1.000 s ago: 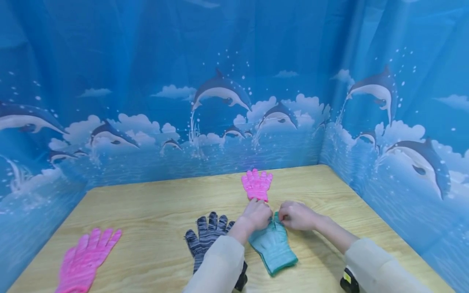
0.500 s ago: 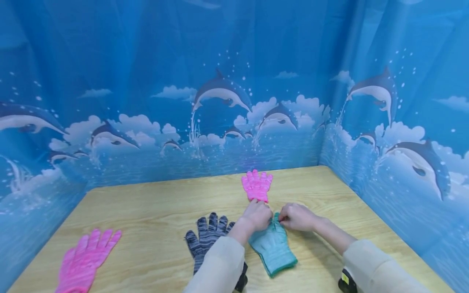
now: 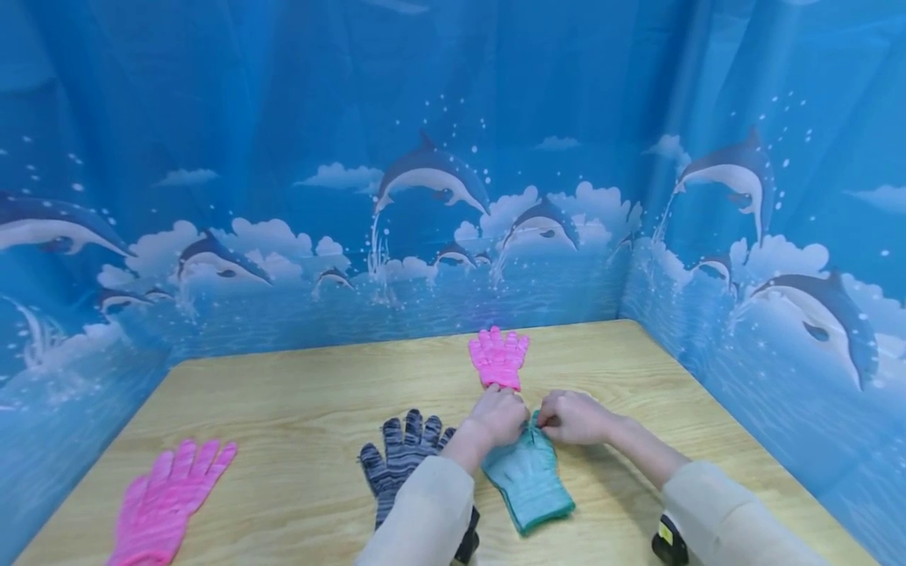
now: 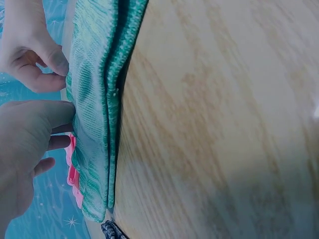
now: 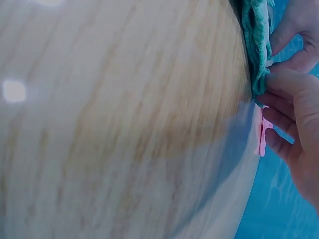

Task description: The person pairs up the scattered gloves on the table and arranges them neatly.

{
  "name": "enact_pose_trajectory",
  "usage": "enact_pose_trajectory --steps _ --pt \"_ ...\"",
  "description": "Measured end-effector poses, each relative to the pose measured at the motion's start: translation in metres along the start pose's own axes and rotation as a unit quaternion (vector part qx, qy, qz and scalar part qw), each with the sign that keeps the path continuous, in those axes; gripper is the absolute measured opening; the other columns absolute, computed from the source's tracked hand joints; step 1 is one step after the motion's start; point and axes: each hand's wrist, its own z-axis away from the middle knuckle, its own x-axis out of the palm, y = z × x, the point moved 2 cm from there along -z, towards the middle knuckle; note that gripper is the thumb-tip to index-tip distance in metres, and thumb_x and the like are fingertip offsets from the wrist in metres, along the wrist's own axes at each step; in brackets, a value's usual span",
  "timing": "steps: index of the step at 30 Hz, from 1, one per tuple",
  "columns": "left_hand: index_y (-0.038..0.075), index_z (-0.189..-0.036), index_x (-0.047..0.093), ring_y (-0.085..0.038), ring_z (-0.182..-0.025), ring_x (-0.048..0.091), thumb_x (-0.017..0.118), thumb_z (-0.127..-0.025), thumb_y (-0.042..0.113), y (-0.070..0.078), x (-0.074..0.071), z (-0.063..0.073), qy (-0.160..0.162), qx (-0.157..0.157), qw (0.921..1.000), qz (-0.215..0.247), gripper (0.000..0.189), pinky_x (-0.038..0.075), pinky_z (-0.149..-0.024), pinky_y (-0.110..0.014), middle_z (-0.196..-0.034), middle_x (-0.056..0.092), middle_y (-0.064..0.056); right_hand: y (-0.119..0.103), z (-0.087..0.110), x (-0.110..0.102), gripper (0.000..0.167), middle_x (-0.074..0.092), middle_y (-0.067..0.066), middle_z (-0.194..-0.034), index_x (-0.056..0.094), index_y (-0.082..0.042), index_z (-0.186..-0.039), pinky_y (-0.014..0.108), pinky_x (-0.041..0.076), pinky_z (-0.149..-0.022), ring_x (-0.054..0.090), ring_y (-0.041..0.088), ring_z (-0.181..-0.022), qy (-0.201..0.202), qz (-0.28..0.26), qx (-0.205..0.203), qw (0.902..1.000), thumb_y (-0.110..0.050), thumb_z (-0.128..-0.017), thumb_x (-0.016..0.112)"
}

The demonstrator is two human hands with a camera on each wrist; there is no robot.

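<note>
A green knit glove (image 3: 531,483) lies on the wooden table, cuff toward me and its fingers pointing away. At its finger end, my left hand (image 3: 498,415) pinches the knit on the left side. My right hand (image 3: 576,417) pinches the same end from the right, thumb against fingertips. In the left wrist view, the glove (image 4: 92,109) shows stacked green cuff edges, with both hands at its far side. The right wrist view has the right hand's fingers (image 5: 281,107) curled at the glove's bunched edge (image 5: 256,50). Part of the glove's fingers is hidden by my hands.
A dark grey striped glove (image 3: 399,464) lies left of the green one, partly under my left sleeve. One pink glove (image 3: 499,360) lies just beyond my left hand, another pink glove (image 3: 166,503) at the table's left. Blue dolphin-print curtains (image 3: 318,157) border the table.
Both hands stay at the green glove's finger end with almost no movement. The whole view has shifted very slightly; the other gloves lie as before.
</note>
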Motion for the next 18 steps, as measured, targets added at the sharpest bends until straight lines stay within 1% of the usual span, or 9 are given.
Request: enact_pose_trajectory --steps 3,6,10,13,15,18 --pt "0.024 -0.084 0.071 -0.011 -0.082 0.054 0.059 -0.089 0.022 0.0000 -0.0012 -0.0004 -0.004 -0.001 1.0000 0.003 0.013 0.037 -0.076 -0.027 -0.080 0.061 0.007 0.0002 0.0004 -0.0016 0.005 0.060 -0.009 -0.081 0.072 -0.013 -0.081 0.026 0.049 -0.067 0.057 0.008 -0.078 -0.015 -0.017 0.006 0.9997 -0.013 -0.077 0.069" --pt "0.024 -0.086 0.071 -0.011 -0.083 0.054 0.059 -0.088 0.022 -0.0003 -0.0019 -0.0006 -0.006 -0.001 1.0000 0.005 0.012 0.037 -0.077 -0.027 -0.082 0.061 0.007 0.0002 0.0010 -0.0019 0.006 0.059 -0.010 -0.082 0.072 -0.014 -0.081 0.026 0.048 -0.067 0.056 0.006 -0.078 -0.020 -0.023 0.012 0.9995 -0.016 -0.076 0.070" --pt "0.022 -0.085 0.069 -0.012 -0.085 0.055 0.060 -0.088 0.022 0.0001 -0.0021 -0.0002 -0.006 0.002 1.0000 0.002 0.010 0.037 -0.078 -0.027 -0.083 0.061 0.006 0.0002 0.0004 0.0007 0.004 0.056 -0.011 -0.078 0.068 -0.015 -0.078 0.025 0.046 -0.063 0.052 0.005 -0.073 -0.003 -0.022 0.005 0.9997 -0.015 -0.074 0.070" --pt "0.021 -0.086 0.069 -0.012 -0.087 0.055 0.060 -0.088 0.021 0.0006 -0.0019 0.0004 -0.012 0.000 0.9999 0.012 0.009 0.038 -0.081 -0.028 -0.084 0.060 0.006 0.0004 -0.0003 0.0039 0.007 0.051 -0.012 -0.073 0.063 -0.015 -0.075 0.023 0.042 -0.060 0.047 0.004 -0.068 0.011 -0.029 0.007 0.9995 -0.011 -0.073 0.068" --pt "0.021 -0.087 0.069 -0.013 -0.088 0.056 0.060 -0.087 0.020 0.0009 -0.0013 0.0006 -0.015 -0.002 0.9997 0.020 0.009 0.039 -0.083 -0.029 -0.085 0.059 0.006 0.0008 -0.0004 0.0054 0.010 0.049 -0.014 -0.070 0.061 -0.016 -0.075 0.022 0.041 -0.058 0.045 0.002 -0.065 0.017 -0.041 0.024 0.9987 -0.009 -0.074 0.068" --pt "0.022 -0.088 0.069 -0.013 -0.087 0.056 0.060 -0.088 0.021 0.0009 -0.0005 0.0004 -0.016 -0.001 0.9997 0.020 0.009 0.039 -0.082 -0.029 -0.084 0.059 0.006 0.0009 -0.0008 0.0045 0.008 0.052 -0.014 -0.070 0.063 -0.017 -0.078 0.023 0.042 -0.057 0.047 0.001 -0.064 0.022 -0.059 0.056 0.9964 -0.010 -0.078 0.067"
